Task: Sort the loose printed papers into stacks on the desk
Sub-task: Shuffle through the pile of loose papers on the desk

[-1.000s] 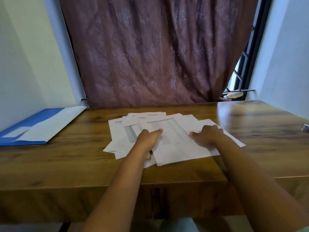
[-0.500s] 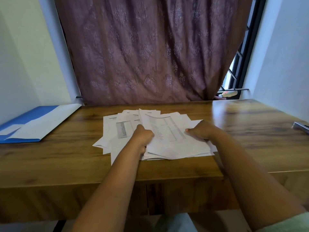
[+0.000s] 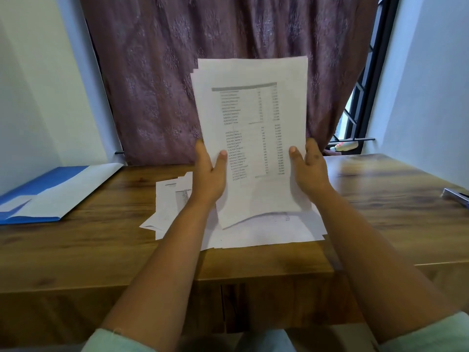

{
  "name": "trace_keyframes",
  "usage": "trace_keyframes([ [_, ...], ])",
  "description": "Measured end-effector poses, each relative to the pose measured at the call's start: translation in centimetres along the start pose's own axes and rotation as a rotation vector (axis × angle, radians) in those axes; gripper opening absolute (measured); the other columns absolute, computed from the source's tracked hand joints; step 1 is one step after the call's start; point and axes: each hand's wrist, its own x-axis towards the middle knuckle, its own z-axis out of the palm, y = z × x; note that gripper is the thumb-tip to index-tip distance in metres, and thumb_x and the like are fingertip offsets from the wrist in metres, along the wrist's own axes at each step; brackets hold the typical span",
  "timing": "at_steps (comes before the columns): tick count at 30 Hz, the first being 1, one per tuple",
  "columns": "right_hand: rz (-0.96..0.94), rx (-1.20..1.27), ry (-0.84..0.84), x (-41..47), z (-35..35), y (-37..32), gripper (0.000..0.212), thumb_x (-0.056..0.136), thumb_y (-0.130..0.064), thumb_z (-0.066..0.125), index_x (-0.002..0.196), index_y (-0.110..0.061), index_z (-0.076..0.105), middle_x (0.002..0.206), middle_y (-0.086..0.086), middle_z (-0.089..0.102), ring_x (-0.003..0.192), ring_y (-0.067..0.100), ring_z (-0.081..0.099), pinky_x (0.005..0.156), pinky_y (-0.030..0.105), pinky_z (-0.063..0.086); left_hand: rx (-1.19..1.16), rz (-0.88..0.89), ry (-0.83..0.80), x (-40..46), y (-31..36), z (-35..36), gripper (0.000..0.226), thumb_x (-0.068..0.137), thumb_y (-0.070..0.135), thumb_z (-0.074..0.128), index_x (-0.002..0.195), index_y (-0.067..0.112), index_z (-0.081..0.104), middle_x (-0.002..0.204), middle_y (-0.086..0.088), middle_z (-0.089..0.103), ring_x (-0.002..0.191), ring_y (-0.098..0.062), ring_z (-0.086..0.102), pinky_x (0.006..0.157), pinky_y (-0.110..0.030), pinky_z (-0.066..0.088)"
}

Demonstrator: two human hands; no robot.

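Note:
A bundle of printed papers (image 3: 253,118) with a table of figures stands upright above the wooden desk (image 3: 101,240). My left hand (image 3: 209,174) grips its left edge, thumb on the front. My right hand (image 3: 308,168) grips the right edge the same way. The bundle's lower edge hangs just over more white sheets (image 3: 269,229) lying flat on the desk. A few loose printed papers (image 3: 170,204) lie fanned out to the left of my left wrist, partly hidden by my arm.
A blue and white folder (image 3: 50,191) lies at the desk's left end against the wall. A dark pen-like object (image 3: 455,195) sits at the right edge. A maroon curtain (image 3: 203,47) hangs behind the desk, with a barred window (image 3: 355,118) to its right.
Both hands gathered the upper sheets from the spread pile and lifted them off the desk, tilting them upright. The remaining papers stay flat on the desk.

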Motion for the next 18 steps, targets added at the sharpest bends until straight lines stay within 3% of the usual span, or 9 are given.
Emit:
trace_keyframes([
  [2,-0.059,0.001,0.047,-0.3,0.3,-0.6,0.033,0.102,-0.029,0.047,0.126,-0.006,0.044,0.115,-0.003,0.058,0.098,0.01,0.055,0.072,0.0,0.039,-0.03,0.08,0.07,0.3,0.5,0.2,0.039,0.102,0.02,0.05,0.135,0.016,0.029,0.125,0.005,0.054,0.11,-0.006,0.058,0.084,-0.021,0.055],
  [5,0.005,0.123,0.074,-1.1,0.3,-0.4,0.039,0.097,-0.04,0.053,0.126,-0.019,0.038,0.11,-0.017,0.057,0.096,-0.006,0.056,0.072,0.003,0.042,-0.086,0.137,0.106,0.7,0.4,-0.3,0.042,0.099,0.023,0.057,0.133,0.019,0.032,0.127,0.004,0.058,0.111,-0.008,0.062,0.086,-0.024,0.056],
  [8,0.047,0.159,0.038,-1.7,0.4,0.2,0.043,0.095,-0.043,0.055,0.128,-0.034,0.029,0.113,-0.025,0.05,0.101,-0.01,0.051,0.072,0.0,0.043,-0.068,0.105,0.05,0.4,0.2,-0.3,0.039,0.098,0.024,0.059,0.129,0.021,0.036,0.123,0.009,0.061,0.11,-0.007,0.064,0.083,-0.022,0.057],
  [12,-0.011,0.079,0.057,-1.5,0.4,-0.5,0.054,0.097,-0.038,0.055,0.142,-0.02,0.031,0.122,-0.013,0.052,0.102,0.001,0.055,0.076,-0.001,0.041,0.024,0.184,0.082,0.4,1.2,-0.1,0.022,0.1,0.02,0.055,0.118,0.021,0.043,0.113,0.013,0.058,0.105,-0.003,0.061,0.084,-0.021,0.057],
  [16,-0.107,-0.035,0.069,-0.6,0.7,-1.9,0.038,0.104,-0.028,0.042,0.133,-0.005,0.036,0.12,0.001,0.058,0.102,0.015,0.057,0.074,0.014,0.044,0.102,0.115,0.076,1.3,3.1,0.7,0.014,0.106,0.023,0.039,0.117,0.02,0.033,0.111,0.009,0.053,0.091,-0.001,0.058,0.063,-0.007,0.051],
  [18,-0.076,-0.049,0.053,-1.2,0.9,-1.8,0.035,0.104,-0.023,0.04,0.132,-0.002,0.036,0.121,0.004,0.056,0.103,0.018,0.055,0.073,0.011,0.039,0.15,0.042,0.089,1.3,2.3,1.0,0.018,0.107,0.024,0.035,0.123,0.016,0.033,0.116,0.005,0.053,0.092,-0.002,0.057,0.06,-0.006,0.048],
])
